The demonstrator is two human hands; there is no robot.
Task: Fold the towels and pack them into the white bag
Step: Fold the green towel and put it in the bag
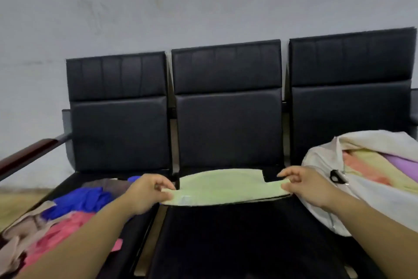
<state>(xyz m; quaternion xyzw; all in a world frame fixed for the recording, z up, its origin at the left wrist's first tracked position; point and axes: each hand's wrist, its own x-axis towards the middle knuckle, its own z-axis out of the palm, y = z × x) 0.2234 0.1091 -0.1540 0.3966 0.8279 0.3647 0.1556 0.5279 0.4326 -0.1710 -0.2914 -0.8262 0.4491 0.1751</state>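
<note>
A pale green towel (222, 186) lies stretched across the middle black seat (226, 233), folded over on itself. My left hand (144, 195) pinches its left end. At the towel's right end my right hand (305, 186) pinches the edge between thumb and fingers. The white bag (366, 206) lies open on the right seat, with orange, yellow and purple folded towels (371, 165) showing inside it. Loose towels are heaped on the left seat: a blue one (83, 201), a pink one (61, 233) and a beige one (20, 233).
Three black padded chairs (228, 109) stand joined in a row against a grey wall. A wooden armrest (29, 154) runs along the far left. A small black clip or zipper pull (337, 175) hangs at the bag's opening.
</note>
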